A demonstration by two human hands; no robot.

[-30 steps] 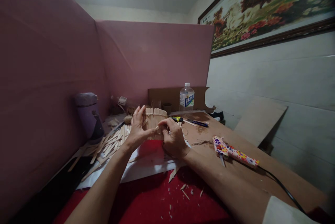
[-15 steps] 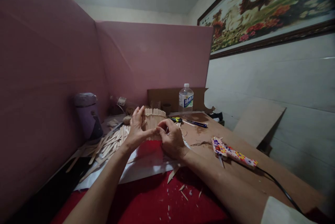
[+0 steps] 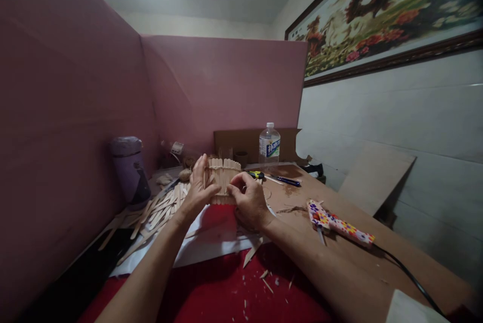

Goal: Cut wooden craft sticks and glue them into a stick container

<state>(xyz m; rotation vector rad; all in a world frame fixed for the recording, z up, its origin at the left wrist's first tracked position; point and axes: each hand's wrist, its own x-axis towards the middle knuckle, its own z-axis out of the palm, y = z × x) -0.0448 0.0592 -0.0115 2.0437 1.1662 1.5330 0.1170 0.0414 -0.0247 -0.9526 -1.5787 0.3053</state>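
A barrel-shaped piece made of upright craft sticks (image 3: 223, 177) stands over the front of the table, with twine bands around its upper and lower parts. My left hand (image 3: 199, 184) grips its left side, fingers up along the sticks and thumb across the front. At the lower band, my right hand (image 3: 251, 199) pinches thumb and forefinger against the front, closed on what looks like the thin twine. A loose loop of twine (image 3: 268, 193) shows just right of that hand. The back of the piece is hidden.
Loose craft sticks (image 3: 166, 210) lie piled at left by a purple flask (image 3: 130, 172). A clear bottle (image 3: 269, 146), a yellow-black cutter (image 3: 256, 174) and a blue pen-like tool (image 3: 289, 181) are behind. At right rests a flower-patterned glue gun (image 3: 339, 225) with a black cord (image 3: 407, 272).
My left thumb has drawn back left from the right fingertips, baring more of the front sticks. My right hand stays at the lower band. The view has shifted slightly.
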